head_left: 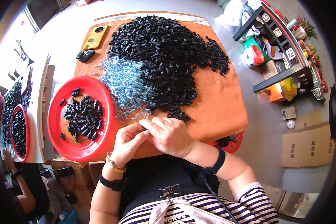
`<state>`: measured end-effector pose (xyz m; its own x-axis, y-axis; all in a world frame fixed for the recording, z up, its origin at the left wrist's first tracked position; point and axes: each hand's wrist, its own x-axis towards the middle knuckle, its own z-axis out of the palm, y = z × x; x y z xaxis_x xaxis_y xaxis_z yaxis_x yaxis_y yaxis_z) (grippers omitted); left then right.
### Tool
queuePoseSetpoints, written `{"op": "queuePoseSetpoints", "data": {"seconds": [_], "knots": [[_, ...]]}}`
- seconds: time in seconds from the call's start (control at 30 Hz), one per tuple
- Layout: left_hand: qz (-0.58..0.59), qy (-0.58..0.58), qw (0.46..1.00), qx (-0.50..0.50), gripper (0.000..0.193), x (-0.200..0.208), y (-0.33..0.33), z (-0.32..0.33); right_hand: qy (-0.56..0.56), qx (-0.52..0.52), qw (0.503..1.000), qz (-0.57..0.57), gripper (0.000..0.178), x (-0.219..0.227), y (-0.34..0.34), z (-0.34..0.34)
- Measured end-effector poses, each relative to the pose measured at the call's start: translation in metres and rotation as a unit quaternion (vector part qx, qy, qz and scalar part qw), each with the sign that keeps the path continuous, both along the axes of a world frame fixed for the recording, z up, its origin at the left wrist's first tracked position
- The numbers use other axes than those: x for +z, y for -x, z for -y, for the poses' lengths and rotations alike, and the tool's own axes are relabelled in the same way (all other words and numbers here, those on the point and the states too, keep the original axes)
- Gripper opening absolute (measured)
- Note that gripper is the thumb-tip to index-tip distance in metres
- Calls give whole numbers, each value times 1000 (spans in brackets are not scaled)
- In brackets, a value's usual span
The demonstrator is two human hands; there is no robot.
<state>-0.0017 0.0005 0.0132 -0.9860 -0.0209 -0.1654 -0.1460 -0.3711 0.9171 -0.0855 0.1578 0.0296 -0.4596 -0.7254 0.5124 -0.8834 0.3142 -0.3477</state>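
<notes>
My left hand (127, 145) and my right hand (172, 135) meet at the near edge of an orange-covered table (220, 100). Both are closed, fingertips pinched together around a small black plastic piece (143, 128), mostly hidden between them. Just beyond lies a heap of shiny silvery pieces (125, 84) that look like small springs. A large pile of loose black plastic parts (164, 48) spreads behind it and to the right. Left of my hands, a red round basin (53, 123) holds many small black cylindrical pieces (84, 115).
A yellow phone (96, 36) and a black oval object (87, 56) lie at the far left. Another red basin (231, 143) shows under the right edge. At left, a person's arm (22, 190) is beside a second work table. Shelving (287, 56) and cardboard boxes (306, 147) stand right.
</notes>
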Motion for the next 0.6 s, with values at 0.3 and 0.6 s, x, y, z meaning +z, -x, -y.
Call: {"op": "queuePoseSetpoints", "data": {"seconds": [0.3,0.6], "knots": [[25,-97,993,63,15,6,-2,3,47,23,999,5,51,14,6,-10],[56,-175,942,280,36,23,-23,32,14,-34,999,23,26,5,24,-40]]}}
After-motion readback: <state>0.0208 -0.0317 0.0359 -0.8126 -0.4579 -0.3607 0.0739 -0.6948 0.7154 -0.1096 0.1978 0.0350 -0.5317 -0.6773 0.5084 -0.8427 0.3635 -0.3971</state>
